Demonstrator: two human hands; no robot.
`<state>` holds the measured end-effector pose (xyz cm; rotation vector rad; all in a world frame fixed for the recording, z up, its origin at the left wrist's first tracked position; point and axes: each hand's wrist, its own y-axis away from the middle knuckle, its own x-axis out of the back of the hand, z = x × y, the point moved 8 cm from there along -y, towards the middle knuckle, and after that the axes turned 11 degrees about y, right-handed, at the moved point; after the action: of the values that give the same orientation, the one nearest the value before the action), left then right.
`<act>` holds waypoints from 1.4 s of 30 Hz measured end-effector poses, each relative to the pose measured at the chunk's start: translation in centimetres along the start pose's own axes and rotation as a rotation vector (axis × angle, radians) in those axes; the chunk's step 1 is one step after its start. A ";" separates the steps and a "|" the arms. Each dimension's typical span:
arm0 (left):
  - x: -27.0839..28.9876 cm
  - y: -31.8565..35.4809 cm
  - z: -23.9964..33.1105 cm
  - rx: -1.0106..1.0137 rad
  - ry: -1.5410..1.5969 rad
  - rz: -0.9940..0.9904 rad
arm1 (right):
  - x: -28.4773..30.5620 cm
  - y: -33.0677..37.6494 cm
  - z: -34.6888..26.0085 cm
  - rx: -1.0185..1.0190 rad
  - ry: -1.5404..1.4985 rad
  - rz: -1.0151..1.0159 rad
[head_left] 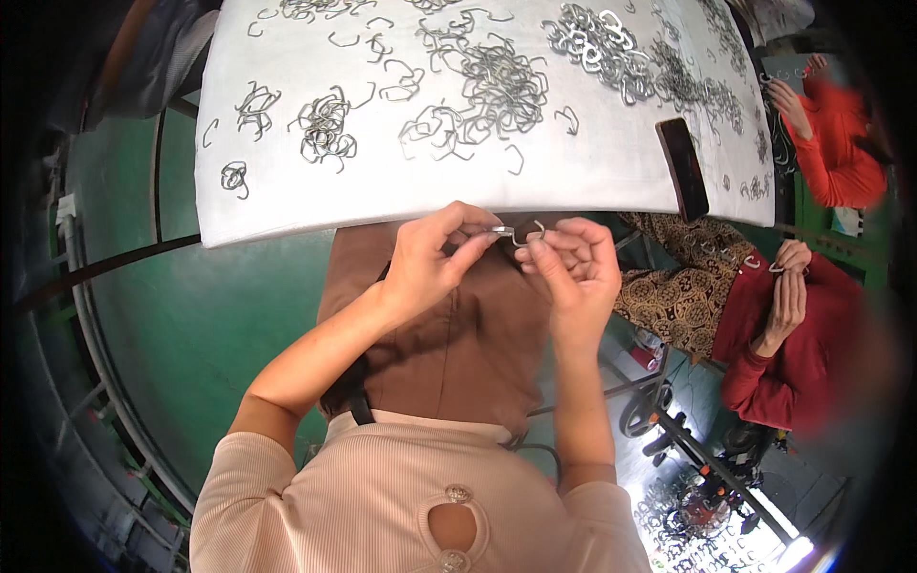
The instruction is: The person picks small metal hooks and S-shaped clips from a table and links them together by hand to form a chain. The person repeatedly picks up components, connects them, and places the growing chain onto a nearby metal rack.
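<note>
In front of my lap, just off the table's near edge, both hands meet over small metal parts. My left hand (432, 256) is closed, thumb and forefinger pinching a small shiny metal piece (503, 231). Close beside it, my right hand (581, 272) grips a bent metal wire link (538, 230) between thumb and curled fingers. The two parts lie close together; whether they are joined is too small to tell. Beyond my hands, loose bent wire links (501, 91) lie heaped on the white-covered table (401, 186).
A dark phone (682, 170) lies at the table's right edge. Brighter links (597, 53) form a pile toward the far right. On the right, a person in dark red (783, 315) handles a link; another in orange-red (841, 143) sits farther off. Metal bars (95, 334) stand at left.
</note>
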<state>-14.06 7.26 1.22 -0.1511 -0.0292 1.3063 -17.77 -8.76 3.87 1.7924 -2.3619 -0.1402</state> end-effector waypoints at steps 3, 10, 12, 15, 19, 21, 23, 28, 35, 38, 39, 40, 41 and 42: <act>-0.8 -0.1 0.3 -0.006 0.013 -0.006 | 0.4 0.9 0.8 0.049 -0.041 0.071; -2.4 -0.6 1.4 -0.148 -0.042 -0.124 | 1.4 1.9 0.0 0.270 0.059 0.192; -1.6 -2.7 1.6 -0.184 -0.125 -0.139 | 2.0 2.2 -0.3 0.359 0.078 0.236; -1.8 -9.4 2.5 -0.337 -0.384 -0.097 | 2.8 2.3 -0.6 0.446 0.148 0.277; -5.8 -18.8 0.5 -0.624 -0.709 -0.196 | 3.5 2.0 -0.3 0.439 0.206 0.299; -8.5 -21.7 -0.8 -0.719 -0.871 -0.232 | 3.9 1.9 0.0 0.420 0.221 0.314; -9.4 -24.0 -1.9 -0.622 -1.032 -0.185 | 4.0 1.8 0.2 0.422 0.211 0.310; -9.8 -26.1 -3.7 -0.461 -1.123 -0.120 | 4.1 1.5 0.4 0.439 0.225 0.304; -10.0 -23.4 -3.4 -0.519 -1.012 -0.122 | 3.6 1.7 0.3 0.447 0.228 0.278; -9.7 -22.3 -2.6 -0.542 -0.915 -0.149 | 3.3 2.1 0.2 0.462 0.263 0.251; -9.6 -21.9 -2.2 -0.533 -0.909 -0.179 | 3.1 2.3 0.1 0.463 0.277 0.229; -9.6 -21.4 -2.0 -0.523 -0.902 -0.209 | 2.9 2.5 0.0 0.464 0.292 0.207; -9.9 -20.5 -1.7 -0.596 -0.893 -0.233 | 2.8 2.6 0.1 0.457 0.294 0.210; -10.0 -19.7 -1.4 -0.667 -0.887 -0.251 | 2.6 2.7 0.1 0.453 0.295 0.208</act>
<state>2.30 -7.52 2.96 -0.1167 -1.2064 0.9818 -21.07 -10.53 4.45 1.5700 -2.4677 0.6878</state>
